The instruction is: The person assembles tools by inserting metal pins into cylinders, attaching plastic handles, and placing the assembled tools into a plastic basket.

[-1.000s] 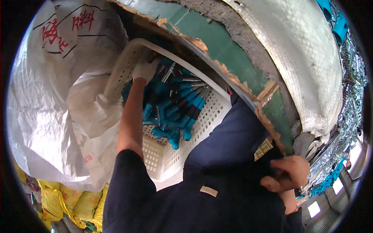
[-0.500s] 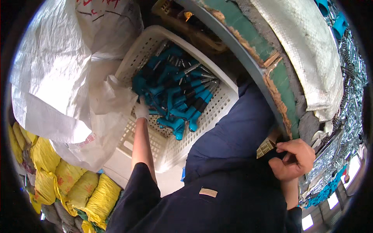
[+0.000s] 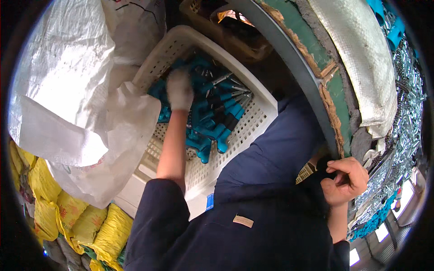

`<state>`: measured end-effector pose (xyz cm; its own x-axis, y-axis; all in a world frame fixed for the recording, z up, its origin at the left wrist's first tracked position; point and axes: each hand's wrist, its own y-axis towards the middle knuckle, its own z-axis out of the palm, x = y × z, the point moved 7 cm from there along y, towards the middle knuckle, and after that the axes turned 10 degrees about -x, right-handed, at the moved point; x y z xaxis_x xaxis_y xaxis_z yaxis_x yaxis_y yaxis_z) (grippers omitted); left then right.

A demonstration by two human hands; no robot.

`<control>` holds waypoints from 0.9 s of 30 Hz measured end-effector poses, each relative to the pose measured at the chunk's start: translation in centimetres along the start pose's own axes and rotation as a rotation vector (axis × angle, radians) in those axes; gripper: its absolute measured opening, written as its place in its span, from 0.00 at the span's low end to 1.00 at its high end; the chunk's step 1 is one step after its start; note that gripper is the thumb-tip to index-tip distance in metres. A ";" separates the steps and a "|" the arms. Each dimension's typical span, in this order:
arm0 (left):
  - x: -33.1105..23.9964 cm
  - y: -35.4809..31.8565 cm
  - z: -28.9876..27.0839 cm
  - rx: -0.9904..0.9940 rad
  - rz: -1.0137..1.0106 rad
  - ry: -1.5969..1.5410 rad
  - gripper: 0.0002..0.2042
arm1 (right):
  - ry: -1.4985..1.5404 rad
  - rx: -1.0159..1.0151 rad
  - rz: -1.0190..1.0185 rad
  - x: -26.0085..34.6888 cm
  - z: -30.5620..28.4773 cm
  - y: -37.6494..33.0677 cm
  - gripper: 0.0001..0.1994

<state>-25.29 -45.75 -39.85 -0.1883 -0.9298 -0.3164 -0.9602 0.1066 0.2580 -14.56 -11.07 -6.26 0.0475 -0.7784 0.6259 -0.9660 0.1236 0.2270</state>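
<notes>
My left hand (image 3: 179, 89), in a white glove, reaches down into a white perforated plastic basket (image 3: 253, 121) and rests on a pile of several blue-handled tools (image 3: 212, 124); whether it grips one is hidden by the glove and motion blur. My right hand (image 3: 346, 179) is bare and pinches the dark fabric of my clothing at the edge of a green-topped workbench (image 3: 312, 67).
Large white woven sacks (image 3: 72, 90) stand left of the basket. Yellow filled sacks (image 3: 68, 221) lie at lower left. A tan basket (image 3: 217, 22) sits beyond the white one. Grey cloth (image 3: 361, 58) and heaps of metal and blue parts (image 3: 407, 104) cover the bench at right.
My left hand moved from the basket's far rim down to the left wall, then onto the tool pile. The view swung, bringing the yellow sacks into sight. My right hand stayed on the fabric.
</notes>
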 end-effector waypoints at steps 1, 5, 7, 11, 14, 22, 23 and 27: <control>-1.6 1.1 3.0 0.159 0.171 0.030 0.25 | -0.004 0.003 0.000 -0.1 0.0 -0.1 0.18; -3.2 4.4 11.5 0.638 0.372 0.281 0.28 | -0.019 -0.016 0.007 -0.2 -0.4 -0.3 0.20; -3.2 3.7 14.4 0.772 0.461 0.366 0.31 | -0.070 -0.007 0.043 -0.4 -0.5 -0.3 0.20; -1.3 1.9 18.2 0.857 0.570 0.563 0.44 | -0.058 0.036 -0.018 0.1 0.1 0.1 0.21; -0.2 -1.0 16.3 1.043 0.417 0.463 0.48 | -0.075 0.092 0.000 0.1 -0.2 0.4 0.22; 6.2 -6.7 6.4 1.141 -0.276 0.455 0.37 | -0.093 0.120 0.016 0.0 0.0 0.3 0.22; 5.9 -6.7 5.2 1.044 -0.356 0.488 0.39 | -0.089 0.119 0.012 0.0 0.1 0.3 0.22; 6.3 -6.0 5.7 0.838 -0.432 0.448 0.40 | -0.023 0.058 -0.086 0.2 0.2 0.3 0.26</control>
<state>-21.85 -50.22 -48.64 0.1347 -0.9742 0.1809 -0.7953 -0.2152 -0.5667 -14.91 -11.31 -6.23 0.1256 -0.7989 0.5882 -0.9718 0.0201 0.2349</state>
